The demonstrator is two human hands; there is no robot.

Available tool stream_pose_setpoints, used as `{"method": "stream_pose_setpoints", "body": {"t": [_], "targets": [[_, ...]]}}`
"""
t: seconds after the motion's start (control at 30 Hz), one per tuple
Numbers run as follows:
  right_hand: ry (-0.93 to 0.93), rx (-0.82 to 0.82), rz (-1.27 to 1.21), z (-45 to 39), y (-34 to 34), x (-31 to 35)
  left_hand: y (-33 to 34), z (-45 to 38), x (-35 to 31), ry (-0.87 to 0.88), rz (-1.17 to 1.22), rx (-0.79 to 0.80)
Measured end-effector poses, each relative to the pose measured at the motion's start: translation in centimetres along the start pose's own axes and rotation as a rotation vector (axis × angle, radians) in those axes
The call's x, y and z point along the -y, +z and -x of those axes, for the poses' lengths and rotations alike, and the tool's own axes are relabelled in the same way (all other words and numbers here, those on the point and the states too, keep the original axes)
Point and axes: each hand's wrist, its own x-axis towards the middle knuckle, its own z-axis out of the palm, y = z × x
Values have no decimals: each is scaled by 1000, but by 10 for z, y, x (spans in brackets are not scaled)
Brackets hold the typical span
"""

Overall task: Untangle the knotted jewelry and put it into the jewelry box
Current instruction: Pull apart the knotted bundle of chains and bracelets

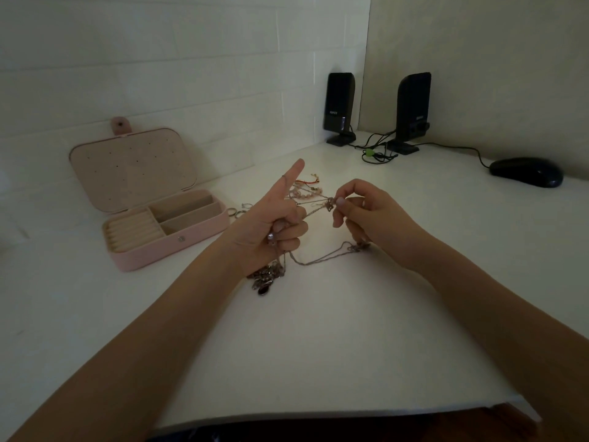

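1. Two hands work mid-desk: right hand fingers pinch a small pendant on a thin silver chain.
2. Left hand has its index finger straight up with the chain looped round it; the other fingers curl on the chain and a small bead.
3. Tangled clump of jewelry hangs below the left hand, touching the desk; chain sags between both hands.
4. More pieces, a beaded bracelet and rings, lie behind the hands, toward the back edge.
5. Pink jewelry box sits open toward the left edge, compartments look empty.
6. Progress, as I judge it: early, knot not undone, nothing boxed, everything left to stow.
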Motion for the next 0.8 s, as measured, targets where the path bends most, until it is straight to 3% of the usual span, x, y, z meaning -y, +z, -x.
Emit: {"method": "stream_pose_setpoints", "body": {"t": [0.27,0.57,0.67,0.8], "targets": [[198,34,-229,2,-2,8,2,1,-1,-18,16,-14],[208,-45,-312,-2,-6,5,2,-1,1,-41,-45,-101],[203,-20,-307,-1,-7,6,6,-2,3,12,-157,-216],[186,3,-237,1,-6,7,8,0,2,185,-491,-394]]}}
